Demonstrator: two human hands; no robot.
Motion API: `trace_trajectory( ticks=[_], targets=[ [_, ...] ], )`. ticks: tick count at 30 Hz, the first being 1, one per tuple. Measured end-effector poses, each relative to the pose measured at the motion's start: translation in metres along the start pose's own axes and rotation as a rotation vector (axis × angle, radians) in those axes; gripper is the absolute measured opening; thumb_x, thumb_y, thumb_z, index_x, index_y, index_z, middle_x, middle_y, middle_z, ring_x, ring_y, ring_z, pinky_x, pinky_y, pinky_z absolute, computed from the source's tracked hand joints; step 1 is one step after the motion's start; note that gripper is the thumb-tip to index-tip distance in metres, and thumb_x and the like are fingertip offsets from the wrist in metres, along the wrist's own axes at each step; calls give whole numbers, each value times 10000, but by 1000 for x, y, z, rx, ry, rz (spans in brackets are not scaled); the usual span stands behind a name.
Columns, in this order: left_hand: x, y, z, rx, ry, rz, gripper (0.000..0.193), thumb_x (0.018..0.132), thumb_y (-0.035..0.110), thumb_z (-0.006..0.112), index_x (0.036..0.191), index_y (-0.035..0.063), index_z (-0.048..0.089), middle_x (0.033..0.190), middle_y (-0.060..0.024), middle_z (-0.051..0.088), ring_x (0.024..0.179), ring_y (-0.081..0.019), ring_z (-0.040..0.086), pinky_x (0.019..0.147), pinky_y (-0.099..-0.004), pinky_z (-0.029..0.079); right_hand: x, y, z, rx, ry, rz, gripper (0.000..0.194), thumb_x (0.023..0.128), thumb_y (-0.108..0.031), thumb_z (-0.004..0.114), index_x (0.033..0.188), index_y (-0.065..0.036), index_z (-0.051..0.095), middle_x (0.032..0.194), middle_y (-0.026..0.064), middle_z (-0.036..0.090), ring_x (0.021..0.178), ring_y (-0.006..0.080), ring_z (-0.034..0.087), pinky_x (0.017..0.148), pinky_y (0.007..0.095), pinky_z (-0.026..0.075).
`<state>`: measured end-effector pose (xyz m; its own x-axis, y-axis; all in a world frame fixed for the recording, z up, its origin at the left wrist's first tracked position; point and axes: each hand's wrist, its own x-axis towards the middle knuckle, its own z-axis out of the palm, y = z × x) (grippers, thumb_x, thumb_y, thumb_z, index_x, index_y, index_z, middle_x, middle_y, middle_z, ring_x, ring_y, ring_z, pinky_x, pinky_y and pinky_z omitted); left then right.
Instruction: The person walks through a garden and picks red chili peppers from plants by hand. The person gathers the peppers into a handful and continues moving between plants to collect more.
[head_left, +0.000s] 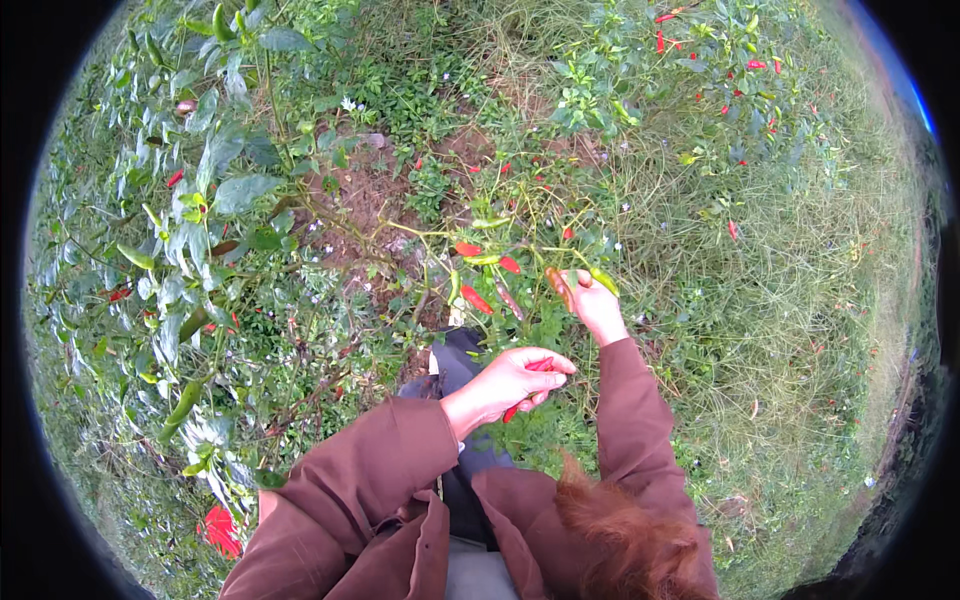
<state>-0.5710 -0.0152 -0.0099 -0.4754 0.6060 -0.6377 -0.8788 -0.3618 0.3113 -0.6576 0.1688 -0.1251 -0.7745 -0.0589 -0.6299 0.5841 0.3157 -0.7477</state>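
My left hand (504, 384) is curled around a few picked red chili peppers (540, 365); the tip of one sticks out below the fingers. Farther out and to the right, my right hand (598, 309) has its fingers and thumb on an orange-red chili pepper (557, 285) at the edge of the chili plant. A yellow-green chili (604, 282) hangs just beside those fingers. Left of the right hand, red chilies (476, 299) and a light green chili (481, 260) hang from thin green branches. A wrinkled, dull reddish chili (509, 300) dangles among them.
Large-leaved chili plants (217, 157) with green pods crowd the left side. Another chili bush (735, 82) with red fruit grows at the upper right. Dry grass (750, 300) spreads on the right, and bare reddish soil (360, 187) shows ahead. A red object (220, 531) lies at lower left.
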Motion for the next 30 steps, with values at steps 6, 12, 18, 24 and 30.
trace_trajectory(
  ticks=[6,12,18,24,30],
  targets=[
    [48,106,-59,197,296,401,339,840,76,566,1174,28,530,616,36,475,481,-42,411,391,-174,297,74,13,61,-672,-216,-240,600,793,-194,549,1338,-46,346,962,182,635,877,312,622,762,388,490],
    [70,215,-88,374,614,501,308,848,73,569,1155,58,566,633,53,493,491,-18,423,402,-163,318,115,47,-2,-1080,-20,341,644,824,-223,481,1340,73,233,982,193,630,899,324,622,776,416,493],
    [133,221,-90,321,719,674,187,825,96,624,1005,46,608,667,46,535,488,-16,426,406,-168,323,116,37,13,-561,38,171,273,789,-312,596,903,-78,678,865,146,657,805,288,634,748,346,482],
    [210,152,-85,-54,814,822,186,801,10,620,984,34,596,682,40,562,504,-24,453,415,-179,340,146,19,155,-133,67,191,270,787,-325,582,806,-61,634,803,166,636,731,328,605,661,407,463],
    [231,163,-190,457,691,660,206,808,-25,601,1009,13,619,781,20,597,643,-14,498,533,-159,384,263,127,162,188,780,328,258,792,-284,599,964,-93,623,792,144,637,712,302,612,659,399,468]
  ],
)
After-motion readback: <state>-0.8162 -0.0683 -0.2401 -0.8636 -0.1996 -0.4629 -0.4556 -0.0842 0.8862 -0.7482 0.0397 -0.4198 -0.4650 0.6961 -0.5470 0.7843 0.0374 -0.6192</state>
